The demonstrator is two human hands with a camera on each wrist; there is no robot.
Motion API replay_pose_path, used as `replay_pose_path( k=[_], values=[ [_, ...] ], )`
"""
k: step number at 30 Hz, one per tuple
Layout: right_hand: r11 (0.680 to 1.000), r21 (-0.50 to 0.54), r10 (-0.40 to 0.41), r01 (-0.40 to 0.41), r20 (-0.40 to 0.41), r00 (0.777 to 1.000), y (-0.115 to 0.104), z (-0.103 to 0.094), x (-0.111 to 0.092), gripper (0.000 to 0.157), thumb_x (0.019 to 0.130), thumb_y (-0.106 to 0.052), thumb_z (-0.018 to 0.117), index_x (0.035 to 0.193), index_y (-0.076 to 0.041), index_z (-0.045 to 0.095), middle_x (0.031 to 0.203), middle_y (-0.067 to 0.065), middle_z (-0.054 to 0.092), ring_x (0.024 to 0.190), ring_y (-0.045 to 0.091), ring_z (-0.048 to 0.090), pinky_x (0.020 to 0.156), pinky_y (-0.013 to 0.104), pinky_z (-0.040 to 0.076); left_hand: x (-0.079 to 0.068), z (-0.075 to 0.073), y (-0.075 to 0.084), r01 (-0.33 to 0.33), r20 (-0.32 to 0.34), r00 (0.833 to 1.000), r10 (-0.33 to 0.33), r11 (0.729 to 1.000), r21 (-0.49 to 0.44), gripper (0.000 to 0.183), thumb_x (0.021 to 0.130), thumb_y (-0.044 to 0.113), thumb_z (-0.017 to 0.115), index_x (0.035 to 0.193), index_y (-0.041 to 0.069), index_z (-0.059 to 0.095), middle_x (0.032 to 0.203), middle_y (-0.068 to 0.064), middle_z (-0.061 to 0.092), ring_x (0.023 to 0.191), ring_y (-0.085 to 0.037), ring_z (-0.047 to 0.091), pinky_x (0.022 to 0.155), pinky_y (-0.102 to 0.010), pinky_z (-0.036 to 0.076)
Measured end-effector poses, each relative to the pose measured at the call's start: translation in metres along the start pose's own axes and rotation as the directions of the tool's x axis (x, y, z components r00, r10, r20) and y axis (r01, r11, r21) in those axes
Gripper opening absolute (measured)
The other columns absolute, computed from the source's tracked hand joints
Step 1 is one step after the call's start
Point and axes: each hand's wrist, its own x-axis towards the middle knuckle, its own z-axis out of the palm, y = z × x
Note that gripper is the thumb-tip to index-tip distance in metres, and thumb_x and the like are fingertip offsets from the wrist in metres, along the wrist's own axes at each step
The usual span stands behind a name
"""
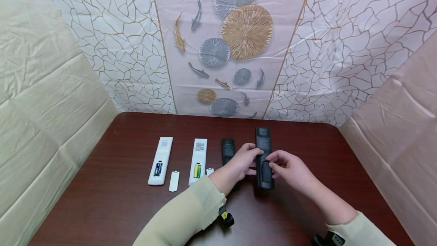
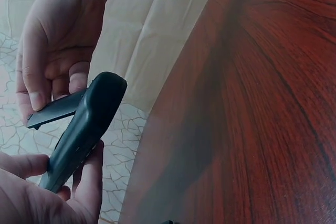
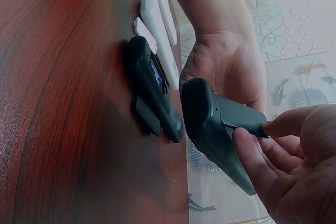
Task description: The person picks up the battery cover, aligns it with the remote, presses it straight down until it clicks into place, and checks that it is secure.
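Observation:
A black remote control (image 1: 263, 139) is raised over the table, its back turned up. My left hand (image 1: 244, 158) grips it from the left side, thumb on the back. My right hand (image 1: 290, 168) pinches the end of the black battery cover (image 3: 241, 115) between thumb and fingers. In both wrist views the cover slants up from the remote's back, its far end still meeting the remote near the bottom. The inside of the battery compartment is mostly hidden under the cover.
Left of my hands lies another black remote (image 1: 228, 149), its cover (image 3: 147, 116) beside it. Further left are two white remotes (image 1: 164, 149) with batteries in their uncovered compartments and white covers (image 1: 174, 181) alongside. Patterned cloth (image 1: 211, 79) hangs behind the dark wooden table (image 1: 112, 193).

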Motion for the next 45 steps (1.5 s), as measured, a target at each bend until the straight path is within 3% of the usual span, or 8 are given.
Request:
replay_pose_path(
  k=[10,19,27,36,45],
  values=[
    [1.000,-0.006,-0.008,0.008,-0.004,1.000,0.001,0.001,0.000,0.018,0.096,-0.004,0.064,0.113,0.000,0.064,0.106,0.015,0.065,0.083,0.022,0.067,0.069,0.037,0.060,-0.003,0.002,0.002,-0.028,-0.011,1.000,0.028,1.000,0.002,0.044,0.096,0.030,0.065,0.135,0.016,0.049,0.107,-0.009,0.066,0.090,-0.025,0.070,0.070,-0.046,0.060],
    [0.999,-0.030,0.030,-0.031,-0.001,1.000,0.004,0.001,0.002,0.016,0.096,-0.003,0.064,0.112,-0.002,0.064,0.103,0.014,0.066,0.082,0.021,0.066,0.070,0.041,0.060,-0.006,0.003,0.004,-0.060,-0.022,0.998,0.061,0.997,0.041,0.035,0.096,0.031,0.064,0.127,0.019,0.053,0.108,-0.008,0.063,0.086,-0.024,0.069,0.066,-0.044,0.060],
    [0.999,-0.034,0.011,-0.011,-0.008,1.000,0.005,0.001,0.003,0.018,0.095,-0.003,0.065,0.112,0.000,0.064,0.104,0.016,0.062,0.080,0.022,0.064,0.068,0.040,0.060,-0.009,0.004,0.005,-0.066,-0.034,0.997,0.068,0.997,0.037,0.032,0.096,0.029,0.064,0.124,0.018,0.053,0.107,-0.009,0.063,0.087,-0.025,0.069,0.066,-0.045,0.060],
    [0.995,-0.097,-0.013,0.011,-0.019,1.000,0.006,0.000,0.005,0.016,0.094,-0.003,0.065,0.110,-0.003,0.065,0.100,0.013,0.060,0.078,0.022,0.060,0.064,0.038,0.059,-0.012,0.006,0.007,-0.080,-0.030,0.996,0.081,0.996,0.028,0.031,0.096,0.029,0.064,0.123,0.019,0.053,0.108,-0.009,0.063,0.088,-0.024,0.070,0.065,-0.045,0.060],
    [0.979,-0.198,-0.067,0.057,-0.045,0.997,0.008,0.000,0.007,0.014,0.094,-0.006,0.067,0.107,-0.008,0.068,0.097,0.006,0.060,0.084,0.021,0.056,0.067,0.032,0.051,-0.011,0.006,0.006,-0.078,-0.039,0.996,0.079,0.997,0.019,0.030,0.096,0.030,0.065,0.123,0.019,0.053,0.107,-0.008,0.064,0.088,-0.024,0.070,0.065,-0.046,0.060]
  ],
)
